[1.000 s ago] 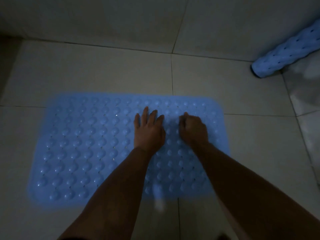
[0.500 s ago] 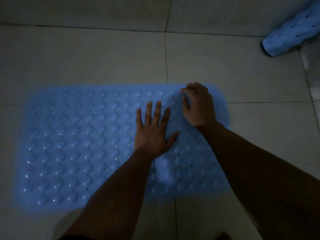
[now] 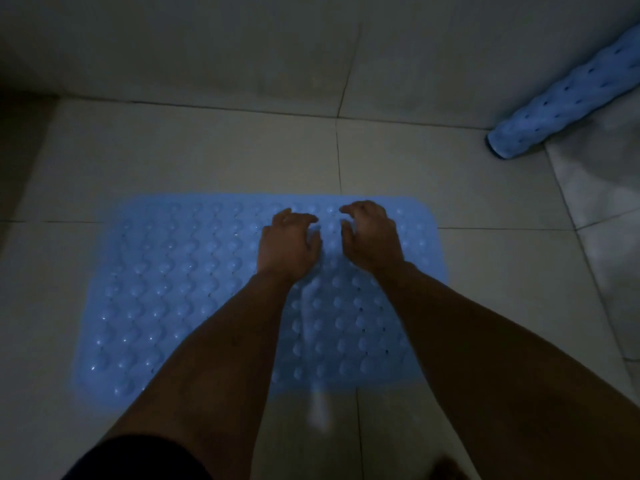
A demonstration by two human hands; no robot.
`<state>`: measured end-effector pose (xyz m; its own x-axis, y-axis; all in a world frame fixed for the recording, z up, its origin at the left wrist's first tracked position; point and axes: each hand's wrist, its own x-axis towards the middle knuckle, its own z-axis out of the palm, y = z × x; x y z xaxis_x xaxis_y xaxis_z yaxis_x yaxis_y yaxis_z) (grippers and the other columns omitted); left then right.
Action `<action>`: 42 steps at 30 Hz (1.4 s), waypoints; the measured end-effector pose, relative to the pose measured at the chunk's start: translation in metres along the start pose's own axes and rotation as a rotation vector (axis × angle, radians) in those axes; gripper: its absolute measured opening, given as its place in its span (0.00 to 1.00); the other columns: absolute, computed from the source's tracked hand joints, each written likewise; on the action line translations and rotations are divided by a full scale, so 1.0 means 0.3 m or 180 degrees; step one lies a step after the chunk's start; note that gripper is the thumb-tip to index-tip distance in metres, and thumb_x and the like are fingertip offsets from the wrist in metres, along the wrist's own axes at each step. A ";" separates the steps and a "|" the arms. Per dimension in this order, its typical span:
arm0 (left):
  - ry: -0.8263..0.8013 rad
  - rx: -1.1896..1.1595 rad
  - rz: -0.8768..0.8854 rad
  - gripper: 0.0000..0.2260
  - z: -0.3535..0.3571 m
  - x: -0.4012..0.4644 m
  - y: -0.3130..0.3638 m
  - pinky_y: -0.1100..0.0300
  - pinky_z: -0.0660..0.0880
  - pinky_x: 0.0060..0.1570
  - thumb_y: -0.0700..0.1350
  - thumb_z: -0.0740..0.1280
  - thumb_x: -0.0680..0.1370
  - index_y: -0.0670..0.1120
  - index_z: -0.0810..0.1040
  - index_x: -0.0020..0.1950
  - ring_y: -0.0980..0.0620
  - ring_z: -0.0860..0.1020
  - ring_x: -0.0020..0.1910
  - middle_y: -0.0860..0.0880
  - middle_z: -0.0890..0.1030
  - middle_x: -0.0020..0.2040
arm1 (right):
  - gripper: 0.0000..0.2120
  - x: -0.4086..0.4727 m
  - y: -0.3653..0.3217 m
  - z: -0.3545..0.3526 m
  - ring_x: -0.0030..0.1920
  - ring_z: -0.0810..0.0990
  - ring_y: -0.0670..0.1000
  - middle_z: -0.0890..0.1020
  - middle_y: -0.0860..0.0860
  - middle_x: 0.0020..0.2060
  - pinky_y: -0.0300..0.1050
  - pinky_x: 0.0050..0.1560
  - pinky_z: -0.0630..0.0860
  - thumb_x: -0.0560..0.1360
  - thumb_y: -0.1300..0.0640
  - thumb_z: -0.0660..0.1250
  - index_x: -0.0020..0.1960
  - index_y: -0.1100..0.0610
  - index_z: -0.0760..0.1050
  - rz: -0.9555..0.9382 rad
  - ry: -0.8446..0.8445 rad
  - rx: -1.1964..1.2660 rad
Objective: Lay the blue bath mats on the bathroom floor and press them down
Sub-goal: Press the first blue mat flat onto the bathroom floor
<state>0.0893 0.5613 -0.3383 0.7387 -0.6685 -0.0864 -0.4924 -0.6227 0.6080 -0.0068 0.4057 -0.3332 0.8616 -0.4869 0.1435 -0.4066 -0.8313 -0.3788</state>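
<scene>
Head view, bumpy blue rubber mat (image 3: 166,292) flat on tile, left hand (image 3: 287,247) and right hand (image 3: 372,239) curled, fingertips pressing

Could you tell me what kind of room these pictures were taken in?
Most likely a bathroom or shower area. The floor is large pale tiles meeting a tiled wall, a bubbled blue bath mat lies flat on it, and a second rolled mat sits in the corner.

Both arms outstretched; left hand (image 3: 289,245) and right hand (image 3: 370,237) side by side, fingers curled downward.
</scene>
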 end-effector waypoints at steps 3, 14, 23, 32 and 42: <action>0.0256 0.0471 0.0012 0.16 -0.049 -0.048 -0.066 0.41 0.69 0.67 0.48 0.64 0.81 0.48 0.79 0.67 0.40 0.66 0.77 0.44 0.80 0.68 | 0.19 -0.039 -0.097 0.089 0.62 0.80 0.62 0.83 0.58 0.56 0.57 0.57 0.80 0.78 0.51 0.59 0.61 0.58 0.81 -0.0098 -0.0083 -0.0019; 0.0380 0.1099 -0.0150 0.23 -0.124 -0.176 -0.278 0.42 0.70 0.66 0.51 0.55 0.77 0.49 0.79 0.68 0.40 0.65 0.78 0.46 0.78 0.70 | 0.40 -0.248 -0.320 0.334 0.82 0.44 0.61 0.44 0.60 0.83 0.67 0.79 0.45 0.80 0.32 0.45 0.83 0.57 0.47 0.0100 -0.1003 -0.0871; 0.0593 0.1045 -0.0082 0.22 -0.131 -0.114 -0.343 0.40 0.71 0.66 0.50 0.56 0.77 0.48 0.79 0.67 0.38 0.64 0.79 0.45 0.77 0.71 | 0.40 -0.244 -0.338 0.343 0.83 0.40 0.57 0.42 0.56 0.83 0.65 0.80 0.47 0.81 0.31 0.44 0.84 0.55 0.47 0.0180 -0.0911 -0.0940; 0.0604 0.1029 -0.0048 0.22 -0.116 -0.104 -0.346 0.39 0.70 0.67 0.50 0.57 0.77 0.47 0.79 0.67 0.38 0.64 0.80 0.44 0.76 0.72 | 0.40 -0.228 -0.339 0.342 0.83 0.38 0.56 0.41 0.56 0.83 0.65 0.80 0.46 0.80 0.30 0.42 0.84 0.54 0.44 0.0232 -0.0978 -0.0925; 0.0580 0.1133 -0.0155 0.23 -0.121 -0.182 -0.344 0.40 0.69 0.68 0.51 0.54 0.79 0.47 0.77 0.70 0.37 0.64 0.79 0.43 0.76 0.72 | 0.34 -0.149 -0.347 0.260 0.81 0.59 0.57 0.61 0.56 0.80 0.63 0.77 0.59 0.78 0.35 0.46 0.79 0.50 0.63 0.0345 -0.1064 -0.0369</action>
<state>0.1165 0.6767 -0.3678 0.8189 -0.5716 0.0525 -0.5599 -0.7752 0.2925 0.0207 0.5350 -0.3713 0.8556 -0.4751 -0.2057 -0.5161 -0.8140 -0.2667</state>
